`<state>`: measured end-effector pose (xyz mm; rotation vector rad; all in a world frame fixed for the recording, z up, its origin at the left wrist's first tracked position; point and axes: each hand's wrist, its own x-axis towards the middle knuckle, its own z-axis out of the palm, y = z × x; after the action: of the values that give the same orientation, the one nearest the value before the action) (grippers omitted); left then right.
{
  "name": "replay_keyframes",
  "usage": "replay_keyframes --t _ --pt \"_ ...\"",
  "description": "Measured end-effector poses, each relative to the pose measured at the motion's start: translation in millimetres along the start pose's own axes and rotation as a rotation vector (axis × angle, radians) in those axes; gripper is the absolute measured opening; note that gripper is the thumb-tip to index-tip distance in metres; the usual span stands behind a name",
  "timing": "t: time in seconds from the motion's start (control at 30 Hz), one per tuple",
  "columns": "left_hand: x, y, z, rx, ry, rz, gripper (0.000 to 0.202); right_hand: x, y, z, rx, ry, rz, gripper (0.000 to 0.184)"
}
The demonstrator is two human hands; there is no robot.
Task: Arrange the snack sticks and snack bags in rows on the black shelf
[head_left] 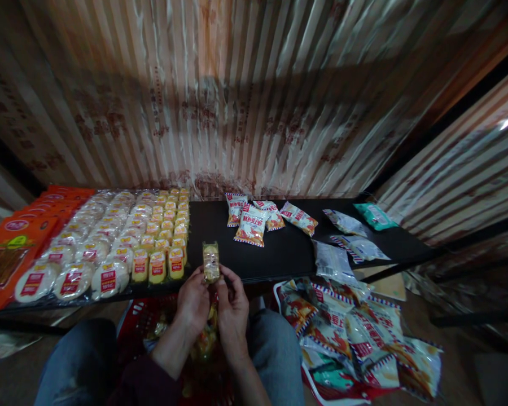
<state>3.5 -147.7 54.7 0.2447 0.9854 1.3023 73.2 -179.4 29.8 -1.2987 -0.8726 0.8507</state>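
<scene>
Between both hands, just over the front edge of the black shelf, is a small wrapped cake in clear golden film, held upright. My left hand pinches its lower left side. My right hand grips its lower right side with thumb and fingers. Left of them, rows of similar small yellow wrapped cakes with red labels stand on the shelf. Under my forearms, between the knees, a red basket holds more golden wrapped pieces, partly hidden by my arms.
White round wrapped cakes and orange packets line the shelf's left side. Several snack bags lie loosely at its middle and right, with a teal bag. Lower right, a red basket with a white rim overflows with snack bags.
</scene>
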Motion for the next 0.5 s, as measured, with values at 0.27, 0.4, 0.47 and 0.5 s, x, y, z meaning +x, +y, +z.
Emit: replay_keyframes --t 0.27,0.4,0.47,0.5 --pt "4.8 5.7 6.8 -0.193 0.086 -0.194 0.017 1.6 -4.2 1.2 -0.206 -0.010 -0.238 0.021" --pt "7.5 7.8 10.7 -0.180 0.093 -0.208 0.020 5.5 -3.7 1.0 -0.263 -0.015 -0.300 0.020" --pt "8.2 8.8 12.8 -0.177 0.096 -0.208 0.021 8.0 -2.8 0.6 -0.291 -0.023 -0.329 0.020" --pt "8.4 9.3 13.8 -0.178 0.097 -0.213 0.021 9.4 -2.4 0.4 -0.306 -0.026 -0.342 0.020"
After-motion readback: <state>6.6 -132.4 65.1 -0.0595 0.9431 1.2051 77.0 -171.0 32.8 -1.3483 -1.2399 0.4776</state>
